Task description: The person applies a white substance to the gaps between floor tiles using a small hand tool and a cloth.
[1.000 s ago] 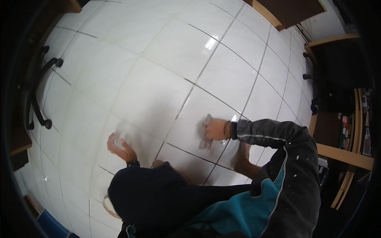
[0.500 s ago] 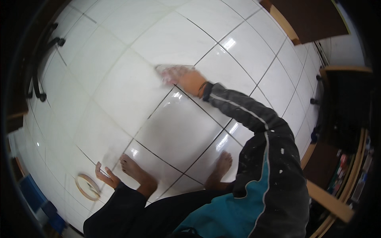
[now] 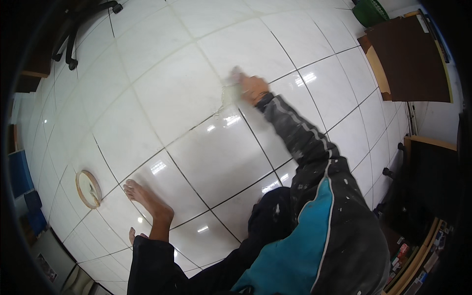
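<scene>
Blurred by motion, my right hand (image 3: 254, 90) is low over the white tiled floor (image 3: 196, 152), ahead of me. A pale, pinkish-grey cloth (image 3: 235, 74) shows at its fingertips, pressed against the tiles. Just beside the hand lies a whitish wet smear (image 3: 227, 101) along a tile joint. Of my left hand (image 3: 132, 235), only a little shows beside my dark trouser leg, low on the left; its fingers are mostly hidden. A round, tan-rimmed shallow tub (image 3: 88, 189) with something pale inside stands left of my bare foot (image 3: 147, 197).
Some joints are dark, while those farther left look pale and filled. A wheeled chair base (image 3: 73, 44) stands at the far left. On the right are a brown panel (image 3: 410, 59), a dark cabinet (image 3: 432, 172) and a green bin (image 3: 369, 12). Blue items (image 3: 20, 172) lie left.
My right hand has moved along the floor, and a whitish smear now shows beside it. My view has shifted; my left hand is mostly hidden behind my leg, and one foot is no longer visible.
</scene>
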### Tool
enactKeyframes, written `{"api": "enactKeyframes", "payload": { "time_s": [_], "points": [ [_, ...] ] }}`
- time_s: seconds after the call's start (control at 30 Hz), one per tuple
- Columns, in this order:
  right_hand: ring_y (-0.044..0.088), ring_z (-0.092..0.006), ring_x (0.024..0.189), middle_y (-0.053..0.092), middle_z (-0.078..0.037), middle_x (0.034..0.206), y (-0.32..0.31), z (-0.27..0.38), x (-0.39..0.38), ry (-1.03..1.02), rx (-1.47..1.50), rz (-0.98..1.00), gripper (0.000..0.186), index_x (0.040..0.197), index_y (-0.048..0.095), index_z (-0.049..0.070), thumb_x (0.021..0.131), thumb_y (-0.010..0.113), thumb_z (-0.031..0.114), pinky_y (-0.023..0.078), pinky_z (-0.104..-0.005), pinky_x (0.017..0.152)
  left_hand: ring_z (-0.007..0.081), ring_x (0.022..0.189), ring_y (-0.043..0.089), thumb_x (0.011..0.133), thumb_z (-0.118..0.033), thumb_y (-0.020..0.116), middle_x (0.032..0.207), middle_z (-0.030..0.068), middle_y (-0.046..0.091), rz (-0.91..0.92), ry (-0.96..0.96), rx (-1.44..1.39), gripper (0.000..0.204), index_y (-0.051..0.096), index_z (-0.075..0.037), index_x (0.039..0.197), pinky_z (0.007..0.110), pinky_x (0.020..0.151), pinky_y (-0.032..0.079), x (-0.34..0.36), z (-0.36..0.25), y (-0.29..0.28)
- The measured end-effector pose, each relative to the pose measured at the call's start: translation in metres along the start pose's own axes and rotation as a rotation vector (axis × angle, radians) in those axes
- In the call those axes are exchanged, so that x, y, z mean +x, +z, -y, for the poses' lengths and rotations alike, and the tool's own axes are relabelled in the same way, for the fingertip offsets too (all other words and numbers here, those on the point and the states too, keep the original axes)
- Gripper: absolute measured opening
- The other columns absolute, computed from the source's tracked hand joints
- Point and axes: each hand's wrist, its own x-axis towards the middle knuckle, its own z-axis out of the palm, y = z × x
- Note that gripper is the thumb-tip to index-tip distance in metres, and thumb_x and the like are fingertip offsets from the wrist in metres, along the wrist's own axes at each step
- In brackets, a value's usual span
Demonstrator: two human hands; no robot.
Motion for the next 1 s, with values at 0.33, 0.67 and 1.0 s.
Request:
{"api": "enactKeyframes", "payload": {
  "time_s": [0.33, 0.67, 1.0],
  "points": [
    [0.047, -0.0256, 0.121, 0.054, -0.006, 0.125, 0.013, -0.06, -0.039, -0.728, -0.28, 0.14, 0.038, 0.124, 0.052, 0.021, 0.087, 0.049, 0.026, 0.026, -0.0563, 0.105, 0.0211, 0.142, -0.003, 0.092, -0.061, 0.016, 0.154, 0.0093, -0.004, -0.453, 0.166, 0.203, 0.079, 0.002, -0.005, 0.146, 0.035, 0.115, 0.004, -0.009, 0.034, -0.024],
    [0.058, -0.0276, 0.106, 0.062, -0.007, 0.115, -0.026, -0.126, -0.071, -0.182, -0.211, 0.132, 0.069, 0.135, 0.041, 0.018, 0.069, 0.058, 0.006, 0.045, -0.0428, 0.093, 0.018, 0.142, -0.004, 0.089, -0.065, 0.022, 0.155, 0.0047, -0.003, -0.53, 0.005, -0.168, 0.084, 0.001, -0.008, 0.147, 0.031, 0.114, -0.001, -0.031, 0.028, -0.031],
    [0.061, -0.0295, 0.097, 0.062, -0.01, 0.111, 0.036, 0.063, -0.04, -0.033, 0.143, 0.02, 0.051, 0.13, 0.048, 0.026, 0.08, 0.055, 0.018, 0.049, -0.0434, 0.083, 0.0153, 0.141, 0.002, 0.089, -0.061, 0.024, 0.152, 0.0023, 0.006, -0.614, 0.03, -0.441, 0.08, 0.005, -0.01, 0.147, 0.029, 0.113, 0.001, -0.034, 0.038, -0.044]
  ]
}}
